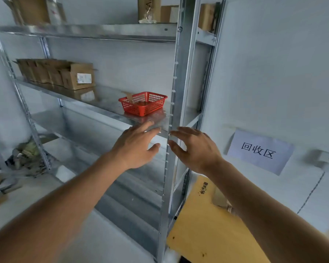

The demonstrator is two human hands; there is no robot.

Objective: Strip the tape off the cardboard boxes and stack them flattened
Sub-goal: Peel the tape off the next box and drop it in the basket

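Note:
Several brown cardboard boxes [65,74] stand in a row on the middle shelf at the left, the nearest with a white label. A red plastic basket [143,103] holding strips of brown tape sits on the same shelf, further right. My left hand [139,145] is stretched out just below the basket, fingers apart and empty, near the shelf's front edge. My right hand [196,149] is open too, beside the metal upright [179,92]. A flat yellow-brown cardboard sheet [207,224] leans at the lower right, below my right arm.
A metal shelving rack [95,32] fills the view, with more cardboard on its top shelf [150,10]. A paper sign [260,150] is taped to the white wall at right. Crumpled scraps [27,156] lie on the floor at the left.

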